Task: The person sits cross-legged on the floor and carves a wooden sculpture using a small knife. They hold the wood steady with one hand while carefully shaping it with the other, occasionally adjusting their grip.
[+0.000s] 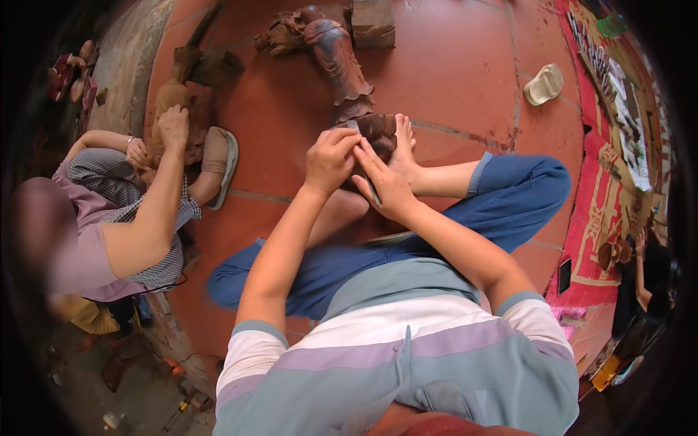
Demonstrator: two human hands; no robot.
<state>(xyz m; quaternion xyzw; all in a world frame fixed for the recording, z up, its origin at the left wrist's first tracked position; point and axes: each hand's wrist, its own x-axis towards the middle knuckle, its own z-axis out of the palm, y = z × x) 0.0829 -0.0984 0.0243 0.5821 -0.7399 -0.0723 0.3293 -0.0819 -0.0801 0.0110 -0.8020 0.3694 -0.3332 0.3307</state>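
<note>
A carved wooden statue [338, 62] with draped folds lies on the tiled floor in front of me, its dark base [379, 129] toward me. My bare foot [404, 145] rests against that base. At its near end, my left hand [331, 160] is closed, pinching a narrow flat grey tool [353, 125] whose exact kind I cannot make out. My right hand [387, 183] meets the left at the fingertips, its fingers fairly straight; a grey edge, seemingly of the same tool, shows beneath its palm. The fingers hide most of the tool.
A wooden block [374, 23] stands beyond the statue. On the left a co-worker [138, 232] sits handling another wood carving [172, 94]. To the right lie a beige sandal [543, 84], a red patterned mat [600, 218] with several tools, and a phone [564, 276].
</note>
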